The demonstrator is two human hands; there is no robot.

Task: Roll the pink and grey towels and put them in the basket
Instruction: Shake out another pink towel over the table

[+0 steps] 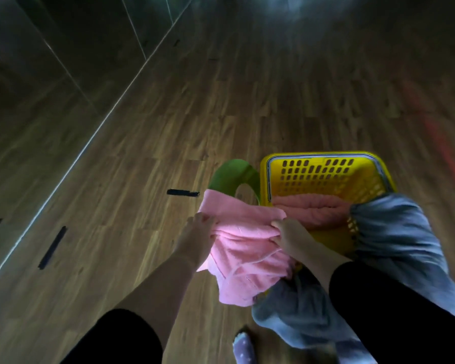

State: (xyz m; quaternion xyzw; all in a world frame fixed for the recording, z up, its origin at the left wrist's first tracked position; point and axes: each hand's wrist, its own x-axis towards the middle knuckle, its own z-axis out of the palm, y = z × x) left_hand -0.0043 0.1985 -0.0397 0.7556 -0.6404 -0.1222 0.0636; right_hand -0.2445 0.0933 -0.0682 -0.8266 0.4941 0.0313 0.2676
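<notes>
Both hands pinch pink towel (pixel 243 254) at lower centre: left hand (pixel 196 239) on its left edge, right hand (pixel 290 236) on right edge. Grey towel (pixel 394 248) drapes over yellow basket (pixel 323 170) rim, right of centre. Rolled pink towel (pixel 310 207) lies inside basket. Green object (pixel 231 177) just left of basket.

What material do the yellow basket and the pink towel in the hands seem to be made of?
Yellow basket: likely moulded plastic, smooth and glossy, with rows of slots. Held pink towel: soft fabric, probably terry or microfibre; it folds and creases limply.
</notes>
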